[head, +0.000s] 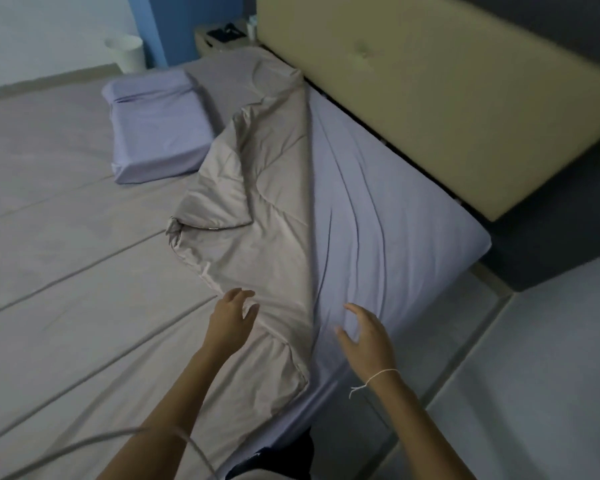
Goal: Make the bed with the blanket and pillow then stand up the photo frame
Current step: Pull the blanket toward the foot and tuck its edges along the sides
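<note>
- The beige quilted blanket [84, 271] lies spread over most of the bed, with its upper edge folded back in a rumpled ridge beside the bare lavender fitted sheet [378, 220].
- The left hand [231, 318] rests on the folded edge of the blanket, fingers loosely curled; I cannot tell whether its grip pinches the fabric.
- The right hand [366, 337] hovers just above the sheet, fingers spread, its grip released and grasping nothing; a white string is tied at the wrist.
- The lavender rectangular pillow [156, 126] lies on top of the blanket, away from the padded yellow headboard [430, 81].
- A small bedside table [222, 41] stands beyond the bed near a white bin [125, 51]; the things on it are too blurred to identify.
</note>
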